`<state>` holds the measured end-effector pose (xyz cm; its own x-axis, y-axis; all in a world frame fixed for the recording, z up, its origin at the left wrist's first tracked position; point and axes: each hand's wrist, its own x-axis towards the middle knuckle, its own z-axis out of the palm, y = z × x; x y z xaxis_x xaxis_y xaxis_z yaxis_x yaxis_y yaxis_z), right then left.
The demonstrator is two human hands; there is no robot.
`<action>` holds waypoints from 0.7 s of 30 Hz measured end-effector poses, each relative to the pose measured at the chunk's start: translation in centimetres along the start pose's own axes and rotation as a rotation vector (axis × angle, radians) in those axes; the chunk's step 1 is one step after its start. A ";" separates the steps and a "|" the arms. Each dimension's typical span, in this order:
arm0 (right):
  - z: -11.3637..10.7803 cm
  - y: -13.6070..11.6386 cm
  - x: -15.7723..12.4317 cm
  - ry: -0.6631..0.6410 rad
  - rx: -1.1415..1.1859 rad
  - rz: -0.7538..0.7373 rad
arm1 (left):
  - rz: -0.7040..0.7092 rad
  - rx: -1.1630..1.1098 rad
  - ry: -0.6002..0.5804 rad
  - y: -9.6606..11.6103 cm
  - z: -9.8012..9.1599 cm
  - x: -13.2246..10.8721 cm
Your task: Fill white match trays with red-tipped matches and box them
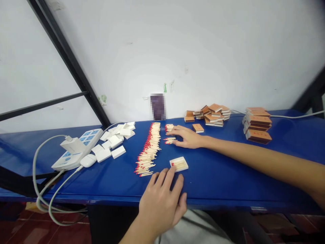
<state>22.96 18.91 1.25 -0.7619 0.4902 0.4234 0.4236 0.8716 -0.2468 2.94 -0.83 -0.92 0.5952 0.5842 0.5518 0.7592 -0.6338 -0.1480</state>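
My left hand lies near the table's front edge with its fingers stretched out. One fingertip reaches the small white matchbox tray, which holds several red-tipped matches. Farther back, my right hand rests over the table, thumb and forefinger apart. Its forefinger is at a small bunch of matches, and its thumb is beside another small bunch. To the left of both bunches runs a long row of loose matches, red heads mostly facing left.
White trays lie in a loose pile at left, beside a power strip with a plugged charger and cables. Brown matchbox sleeves are heaped at the back. One matchbox lies apart, and matchboxes are stacked at right.
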 end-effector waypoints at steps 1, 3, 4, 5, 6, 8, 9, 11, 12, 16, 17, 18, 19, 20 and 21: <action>0.0 0.1 0.0 0.006 0.003 -0.005 | -0.001 -0.001 -0.002 0.0 0.0 0.0; 0.1 0.2 0.0 0.019 0.011 -0.014 | -0.002 -0.003 -0.003 0.0 0.0 0.0; 0.1 0.2 0.0 0.023 0.013 -0.019 | -0.001 -0.004 -0.005 0.0 -0.1 0.0; 0.1 0.3 0.0 0.027 0.008 -0.025 | 0.001 -0.004 -0.008 0.0 -0.1 0.0; 0.1 0.2 0.0 0.033 -0.010 -0.035 | 0.003 -0.004 -0.009 -0.1 -0.1 -0.1; 0.2 -0.1 -0.1 0.057 -0.103 -0.077 | 0.000 -0.003 -0.007 -0.1 -0.1 -0.1; 0.3 -0.3 -0.2 0.074 -0.173 -0.109 | -0.003 -0.002 -0.004 0.0 -0.1 -0.2; 0.4 -1.0 -0.3 0.103 -0.309 -0.162 | -0.008 -0.003 0.006 0.0 -0.1 -0.2; 0.4 -1.3 -0.4 0.110 -0.354 -0.166 | -0.009 -0.005 0.010 0.1 -0.1 -0.1; 0.2 -1.9 -0.6 0.073 -0.343 -0.018 | -0.017 -0.028 0.031 0.0 0.0 0.3; 0.2 -1.8 -0.6 0.057 -0.307 0.023 | -0.019 -0.040 0.047 0.0 -0.1 0.4; 0.2 -1.7 -0.6 0.042 -0.265 0.055 | -0.017 -0.067 0.071 -0.1 -0.2 0.4; 0.2 -1.6 -0.6 0.032 -0.223 0.076 | -0.014 -0.112 0.119 -0.1 -0.4 0.2; 0.2 -1.4 -0.6 0.027 -0.185 0.089 | -0.007 -0.165 0.171 -0.2 -0.6 -0.1; 0.3 -1.2 -0.6 0.027 -0.152 0.096 | 0.004 -0.231 0.219 -0.1 -1.0 -0.6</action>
<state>22.76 17.54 1.07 -0.7023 0.5691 0.4277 0.5643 0.8113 -0.1531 2.26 -1.57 -0.42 0.5080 0.4740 0.7192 0.6622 -0.7488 0.0258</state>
